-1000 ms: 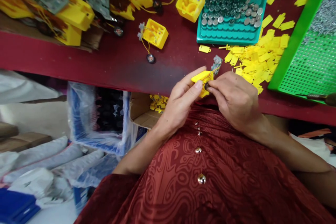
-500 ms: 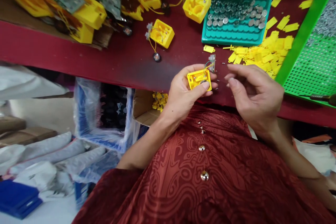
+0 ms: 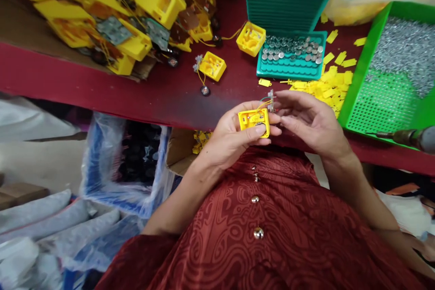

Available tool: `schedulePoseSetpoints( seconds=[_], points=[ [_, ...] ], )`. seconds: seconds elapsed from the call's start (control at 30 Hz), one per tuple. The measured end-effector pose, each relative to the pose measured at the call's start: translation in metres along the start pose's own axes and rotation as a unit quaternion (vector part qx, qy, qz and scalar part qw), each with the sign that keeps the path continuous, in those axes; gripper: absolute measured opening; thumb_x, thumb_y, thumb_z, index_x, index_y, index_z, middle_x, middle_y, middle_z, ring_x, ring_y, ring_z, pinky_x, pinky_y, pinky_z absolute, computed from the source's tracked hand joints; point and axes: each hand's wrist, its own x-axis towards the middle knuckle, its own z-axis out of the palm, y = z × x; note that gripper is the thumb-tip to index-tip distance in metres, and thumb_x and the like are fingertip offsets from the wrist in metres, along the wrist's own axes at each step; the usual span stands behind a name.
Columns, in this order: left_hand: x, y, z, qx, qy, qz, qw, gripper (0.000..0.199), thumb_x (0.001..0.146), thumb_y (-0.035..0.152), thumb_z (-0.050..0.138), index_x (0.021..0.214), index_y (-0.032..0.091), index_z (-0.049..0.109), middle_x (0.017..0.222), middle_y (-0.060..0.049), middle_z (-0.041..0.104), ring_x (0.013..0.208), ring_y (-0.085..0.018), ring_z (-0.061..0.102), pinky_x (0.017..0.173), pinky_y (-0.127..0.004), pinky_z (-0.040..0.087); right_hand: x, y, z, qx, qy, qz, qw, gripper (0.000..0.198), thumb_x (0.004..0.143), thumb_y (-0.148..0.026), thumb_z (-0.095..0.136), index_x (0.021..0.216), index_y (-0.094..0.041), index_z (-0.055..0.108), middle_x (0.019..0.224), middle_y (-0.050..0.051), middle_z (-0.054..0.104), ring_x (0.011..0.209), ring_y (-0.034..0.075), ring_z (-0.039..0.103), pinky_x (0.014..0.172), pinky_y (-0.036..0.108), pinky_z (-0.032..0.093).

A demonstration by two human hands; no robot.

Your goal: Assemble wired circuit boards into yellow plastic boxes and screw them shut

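My left hand (image 3: 234,133) is closed around a small yellow plastic housing (image 3: 242,122), held with its hollow side up. The thumb presses on a dark round part (image 3: 260,125) inside it. Thin wires run from the housing to a small circuit board (image 3: 271,101), which stands on edge just beyond the left fingertips. Beside that board is my right hand (image 3: 311,120), its fingers half curled and apart. Its index fingertip is at the board's edge, and the thumb is close to the left fingertips. I see nothing held in the right hand.
Another wired yellow housing (image 3: 213,67) lies left of a teal tray (image 3: 288,72) of button cells. Flat yellow pieces (image 3: 328,86) lie beside a green basket (image 3: 360,113) of small metal parts. A screwdriver-like tool (image 3: 404,136) rests at right. Yellow housings (image 3: 159,2) pile up at upper left.
My right hand has moved left to the circuit board; before, it was apart from it with thumb and fingers close together. The view has shifted, while my left hand keeps the housing.
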Motion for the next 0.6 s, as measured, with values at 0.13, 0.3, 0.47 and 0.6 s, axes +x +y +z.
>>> schedulePoseSetpoints(
  seconds=[0.13,0.3,0.47,0.6],
  points=[
    [-0.001,-0.003,-0.005,0.117,-0.015,0.021,0.993,0.045,0.082,0.031,0.091,0.116,0.022,0.062,0.105,-0.005,0.083,0.089,-0.019,0.081,0.073,-0.025,0.062,0.015,-0.007,-0.006,0.048,-0.040,0.093,0.994,0.067,0.095,-0.080,0.066,0.112,-0.017,0.075,0.094,0.006,0.078,0.075,0.011,0.071,0.064,0.021,0.058],
    [-0.007,-0.002,-0.010,0.432,-0.051,0.155,0.887,0.022,0.090,0.016,0.069,0.111,0.022,0.067,0.107,-0.002,0.080,0.092,-0.017,0.073,0.084,-0.028,0.054,0.035,-0.030,-0.013,-0.157,-0.144,0.171,0.962,0.085,0.093,-0.093,0.052,0.078,-0.012,0.074,0.061,0.004,0.065,0.051,0.006,0.056,0.049,0.020,0.040],
    [-0.009,-0.003,-0.014,0.488,-0.028,0.250,0.836,0.030,0.092,0.006,0.057,0.116,0.023,0.065,0.113,-0.003,0.080,0.099,-0.017,0.074,0.091,-0.028,0.054,0.042,-0.040,-0.016,-0.198,-0.229,0.193,0.933,0.082,0.096,-0.090,0.052,0.081,-0.013,0.074,0.064,0.006,0.071,0.046,0.008,0.061,0.045,0.019,0.044],
    [-0.012,-0.002,-0.016,0.455,0.029,0.289,0.842,0.026,0.095,0.009,0.062,0.117,0.022,0.066,0.116,-0.004,0.080,0.102,-0.018,0.074,0.094,-0.029,0.055,0.040,-0.029,-0.009,-0.066,-0.246,0.214,0.943,0.071,0.092,-0.085,0.066,0.091,-0.015,0.073,0.065,0.003,0.072,0.049,0.011,0.067,0.044,0.018,0.050]
  ],
)
